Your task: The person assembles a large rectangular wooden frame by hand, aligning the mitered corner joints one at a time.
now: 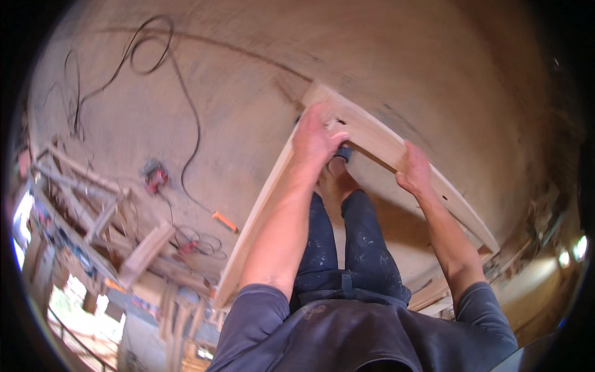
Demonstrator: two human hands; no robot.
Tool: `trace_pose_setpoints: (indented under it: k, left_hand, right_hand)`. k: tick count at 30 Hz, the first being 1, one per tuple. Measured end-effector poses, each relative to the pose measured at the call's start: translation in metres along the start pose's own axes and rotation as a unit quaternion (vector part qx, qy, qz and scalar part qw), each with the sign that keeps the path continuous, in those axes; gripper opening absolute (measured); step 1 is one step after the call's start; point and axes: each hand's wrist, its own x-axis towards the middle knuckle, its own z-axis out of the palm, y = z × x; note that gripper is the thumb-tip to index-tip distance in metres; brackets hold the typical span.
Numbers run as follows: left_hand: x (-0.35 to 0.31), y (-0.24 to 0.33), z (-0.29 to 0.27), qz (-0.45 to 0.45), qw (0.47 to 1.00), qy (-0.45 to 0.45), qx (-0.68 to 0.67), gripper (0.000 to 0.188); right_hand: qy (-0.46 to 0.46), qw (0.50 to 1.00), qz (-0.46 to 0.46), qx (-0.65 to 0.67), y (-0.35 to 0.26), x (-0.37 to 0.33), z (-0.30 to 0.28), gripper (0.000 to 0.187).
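Observation:
A pale wooden frame [378, 137] stands in front of me, its boards meeting at a far corner. Dark slots show in the far board, one close to the corner and another toward its right end. My left hand [315, 139] is closed over the frame beside that corner, thumb pointing toward the slot. Farther right along the same board, my right hand [415, 170] grips its edge, some fingers hidden behind the wood. One side board [257, 217] runs back toward me past my left forearm. My legs are inside the frame's outline.
A red and dark power tool [154, 175] lies on the dusty floor at left. Black cable [197, 133] loops across the floor near an orange-handled tool [224, 221]. Wooden trestles [93, 214] and loose timber stand at far left. More scrap lies along the right edge.

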Motion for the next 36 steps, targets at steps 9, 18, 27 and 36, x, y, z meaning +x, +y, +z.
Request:
trace_pose_setpoints:
  k: [9, 18, 27, 36]
  left_hand:
    - [-0.013, -0.01, -0.014, -0.053, 0.995, -0.068, 0.051, 0.096]
    - [-0.085, -0.119, -0.075, -0.123, 0.971, -0.205, -0.003, 0.068]
    - [-0.269, 0.054, 0.234, 0.053, 0.788, -0.407, 0.459, 0.048]
    - [-0.308, 0.194, 0.435, 0.34, 0.606, -0.446, 0.564, 0.101]
  right_hand:
    - [0.179, 0.957, 0.108, 0.199, -0.034, -0.122, -0.021, 0.078]
    - [0.197, 0.73, 0.498, 0.424, 0.093, -0.388, 0.106, 0.06]
    - [0.109, 0.545, 0.654, 0.513, 0.179, -0.717, 0.199, 0.063]
    - [0.22, 0.485, 0.657, 0.534, 0.345, -0.843, 0.212, 0.057]
